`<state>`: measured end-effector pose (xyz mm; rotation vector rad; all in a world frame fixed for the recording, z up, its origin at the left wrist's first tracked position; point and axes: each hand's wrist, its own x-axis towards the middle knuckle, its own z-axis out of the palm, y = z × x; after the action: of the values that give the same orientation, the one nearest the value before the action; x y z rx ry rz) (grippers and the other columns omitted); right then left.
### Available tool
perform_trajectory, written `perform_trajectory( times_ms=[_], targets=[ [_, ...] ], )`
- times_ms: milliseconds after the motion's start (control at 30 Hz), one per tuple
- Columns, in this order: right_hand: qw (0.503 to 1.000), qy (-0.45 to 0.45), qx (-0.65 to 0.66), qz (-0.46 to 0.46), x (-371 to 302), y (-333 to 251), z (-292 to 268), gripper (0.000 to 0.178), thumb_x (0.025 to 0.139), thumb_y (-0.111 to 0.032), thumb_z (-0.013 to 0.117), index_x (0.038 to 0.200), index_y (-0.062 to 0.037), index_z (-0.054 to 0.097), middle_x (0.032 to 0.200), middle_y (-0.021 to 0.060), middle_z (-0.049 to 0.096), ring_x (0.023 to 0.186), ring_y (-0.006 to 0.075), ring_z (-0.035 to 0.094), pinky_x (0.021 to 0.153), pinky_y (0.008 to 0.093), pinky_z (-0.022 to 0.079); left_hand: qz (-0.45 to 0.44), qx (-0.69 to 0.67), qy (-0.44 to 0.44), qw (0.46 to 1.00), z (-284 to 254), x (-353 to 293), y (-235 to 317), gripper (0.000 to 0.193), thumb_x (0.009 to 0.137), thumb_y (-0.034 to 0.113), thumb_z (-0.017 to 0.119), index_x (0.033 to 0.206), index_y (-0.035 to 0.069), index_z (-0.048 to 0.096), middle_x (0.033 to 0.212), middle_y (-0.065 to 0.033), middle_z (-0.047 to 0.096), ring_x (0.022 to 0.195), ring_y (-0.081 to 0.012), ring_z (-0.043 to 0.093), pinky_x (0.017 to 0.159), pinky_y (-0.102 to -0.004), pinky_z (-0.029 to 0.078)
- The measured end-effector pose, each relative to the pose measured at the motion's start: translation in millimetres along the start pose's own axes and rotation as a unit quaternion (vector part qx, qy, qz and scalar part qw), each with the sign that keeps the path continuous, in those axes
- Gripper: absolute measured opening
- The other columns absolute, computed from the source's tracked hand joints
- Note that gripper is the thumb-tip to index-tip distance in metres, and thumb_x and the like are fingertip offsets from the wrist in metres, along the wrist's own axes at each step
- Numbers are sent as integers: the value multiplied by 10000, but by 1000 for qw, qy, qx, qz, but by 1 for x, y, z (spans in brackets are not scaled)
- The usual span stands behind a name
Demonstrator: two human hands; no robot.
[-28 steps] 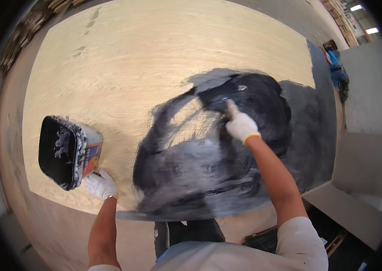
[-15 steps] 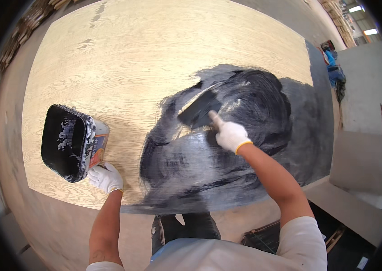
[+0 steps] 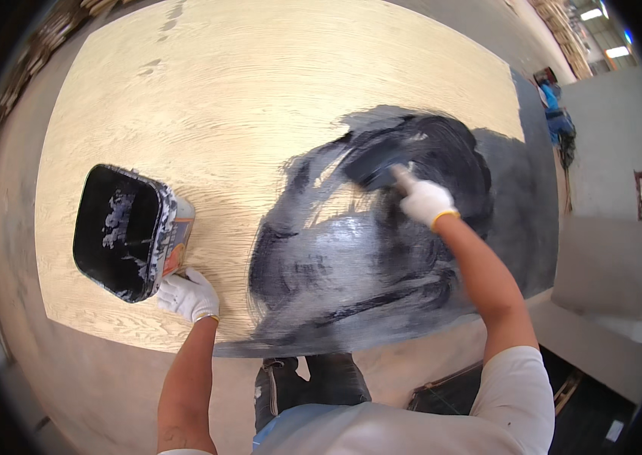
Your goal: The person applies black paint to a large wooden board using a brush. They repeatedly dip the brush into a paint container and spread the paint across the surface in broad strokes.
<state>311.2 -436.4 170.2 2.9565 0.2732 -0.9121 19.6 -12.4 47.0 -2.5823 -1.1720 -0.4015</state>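
My right hand, in a white knit glove, grips a broad scraper by its handle. The scraper's flat, dark blade is blurred and lies against the wood board. Around it spreads a swirled black coating, with streaks of pale grain showing through. On the left, a square-mouthed bucket leans over the board, its inside black and its rim crusted with dark smears. My gloved left hand is closed at the bucket's lower side; the bucket partly hides its fingers.
The board's right end and near edge are dark grey. Beyond it, stacked sheets stand at the upper left. Blue items hang at a pale partition on the right. Dark panels lie below, near my right elbow.
My right hand has swept the scraper away from me and to the right over the black coating. The bucket and my left hand have shifted slightly right.
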Motion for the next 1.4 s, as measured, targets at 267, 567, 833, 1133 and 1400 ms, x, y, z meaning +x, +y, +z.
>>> perform_trajectory(
  times_ms=[267, 567, 833, 1133, 1400],
  targets=[
    [995, -79, -59, -14, 9, 35, -10, 789, 910, -100, 553, 1638, -289, 313, 1244, 224, 701, 1165, 387, 673, 991, 417, 521, 13, -4, 24, 1000, -4, -1, -11, 425, 924, 351, 649, 1039, -35, 513, 1121, -242, 586, 1127, -420, 505, 984, -550, 356],
    [989, 26, 133, -62, -7, 76, 40, 866, 830, -36, 557, 1640, -235, 324, 1403, 207, 646, 1293, 347, 635, 1090, 378, 488, 15, -31, 23, 999, 4, -3, 3, 429, 934, 350, 628, 1064, -44, 515, 1099, -246, 574, 1110, -429, 490, 987, -571, 343],
    [983, 19, 127, 127, -43, 38, 21, 763, 909, -146, 551, 1631, -246, 326, 1254, 251, 698, 1194, 407, 663, 1021, 447, 509, -14, -47, -36, 998, 6, -3, 7, 550, 948, 383, 608, 1232, -74, 494, 1346, -314, 546, 1311, -473, 430, 1073, -616, 292],
    [990, 28, 91, 106, -41, 48, 37, 769, 904, -133, 530, 1629, -291, 329, 1271, 216, 703, 1179, 386, 677, 1011, 454, 512, -20, -54, -68, 996, 1, -2, 7, 573, 955, 379, 588, 1301, -65, 481, 1365, -306, 545, 1362, -471, 399, 1098, -626, 268],
    [997, -72, 30, 21, -96, -85, 40, 832, 890, -116, 542, 1655, -279, 258, 1293, 222, 697, 1189, 376, 680, 1056, 433, 511, -29, -31, -54, 998, 4, -5, -7, 603, 961, 411, 593, 1309, -76, 513, 1410, -276, 501, 1422, -471, 350, 1058, -639, 308]
  ],
)
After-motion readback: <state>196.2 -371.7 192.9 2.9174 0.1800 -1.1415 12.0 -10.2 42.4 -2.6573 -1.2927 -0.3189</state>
